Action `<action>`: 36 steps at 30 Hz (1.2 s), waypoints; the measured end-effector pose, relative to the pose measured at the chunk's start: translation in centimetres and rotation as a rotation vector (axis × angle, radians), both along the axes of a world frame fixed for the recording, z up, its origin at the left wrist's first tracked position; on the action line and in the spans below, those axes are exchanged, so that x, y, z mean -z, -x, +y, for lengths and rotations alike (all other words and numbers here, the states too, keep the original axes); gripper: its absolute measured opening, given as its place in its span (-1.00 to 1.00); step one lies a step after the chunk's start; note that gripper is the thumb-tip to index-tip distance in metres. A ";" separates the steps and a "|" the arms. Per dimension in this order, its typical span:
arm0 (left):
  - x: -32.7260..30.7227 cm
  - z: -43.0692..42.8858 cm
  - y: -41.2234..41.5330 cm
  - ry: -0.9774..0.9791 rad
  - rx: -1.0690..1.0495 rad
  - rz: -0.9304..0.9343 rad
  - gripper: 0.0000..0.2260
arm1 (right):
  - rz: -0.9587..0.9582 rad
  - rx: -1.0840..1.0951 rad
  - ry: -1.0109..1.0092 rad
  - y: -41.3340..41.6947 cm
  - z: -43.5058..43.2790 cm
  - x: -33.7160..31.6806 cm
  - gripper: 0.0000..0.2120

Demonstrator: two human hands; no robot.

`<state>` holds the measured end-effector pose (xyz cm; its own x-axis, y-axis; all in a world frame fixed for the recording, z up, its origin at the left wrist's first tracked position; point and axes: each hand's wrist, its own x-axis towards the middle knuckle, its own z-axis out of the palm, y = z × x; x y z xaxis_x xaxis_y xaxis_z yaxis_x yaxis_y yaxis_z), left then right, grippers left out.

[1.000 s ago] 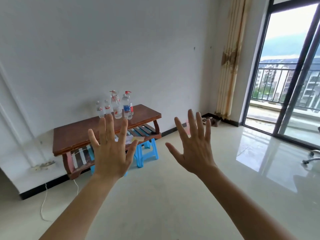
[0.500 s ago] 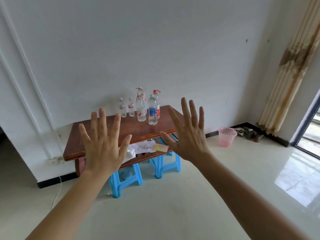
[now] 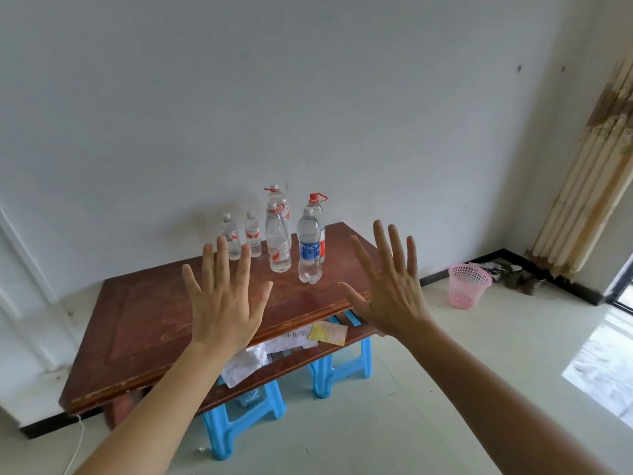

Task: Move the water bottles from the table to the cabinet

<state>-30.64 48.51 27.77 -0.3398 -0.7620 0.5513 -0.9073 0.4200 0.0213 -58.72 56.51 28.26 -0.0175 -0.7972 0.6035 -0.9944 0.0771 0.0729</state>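
Several clear water bottles stand at the back of a brown wooden table (image 3: 137, 323) against the white wall. Nearest is a blue-labelled bottle (image 3: 309, 246); left of it stands a tall red-labelled bottle (image 3: 278, 240), with two small bottles (image 3: 231, 238) (image 3: 252, 235) further left. More bottles with red handles (image 3: 317, 205) stand behind. My left hand (image 3: 224, 296) and right hand (image 3: 388, 286) are raised in front of the table, fingers spread, holding nothing. No cabinet is in view.
Crumpled paper (image 3: 246, 363) and a yellow slip (image 3: 328, 332) lie on the table's lower shelf. Two blue plastic stools (image 3: 239, 418) (image 3: 342, 366) stand under it. A pink mesh basket (image 3: 467, 284) and shoes (image 3: 513, 274) sit by the right wall, near a beige curtain (image 3: 589, 186).
The view has swung left and closed in on the table; the balcony door has left the frame. Both hands stay raised and spread, now overlapping the tabletop.
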 end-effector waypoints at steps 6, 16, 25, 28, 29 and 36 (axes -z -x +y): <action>3.6 -12.0 6.3 -0.125 -0.042 -0.007 -0.31 | -0.060 -0.014 -0.050 6.9 -12.1 3.1 -0.21; 6.6 -26.4 10.9 -0.284 -0.147 -0.046 -0.29 | -0.302 -0.234 -0.175 12.5 -33.0 5.3 -0.30; 15.3 -37.6 12.7 -0.503 -0.020 -0.058 -0.27 | -0.385 -0.282 -0.215 11.3 -46.2 10.0 -0.36; 17.7 -41.7 14.1 -0.608 0.106 -0.058 -0.25 | -0.370 -0.323 -0.216 11.0 -49.1 10.9 -0.48; 18.5 -43.1 14.7 -0.647 0.161 -0.062 -0.23 | -0.386 -0.339 -0.232 11.0 -49.8 11.2 -0.53; 21.8 -49.8 22.9 -0.952 0.453 -0.014 -0.10 | -0.592 -0.169 -0.160 14.3 -48.2 12.3 -0.69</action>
<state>-53.58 -1.29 5.97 -0.7028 -0.6784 -0.2141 -0.6724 0.5353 0.5111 -73.04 8.31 15.96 -0.1773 -0.8976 0.4037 -0.8674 -0.0513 -0.4949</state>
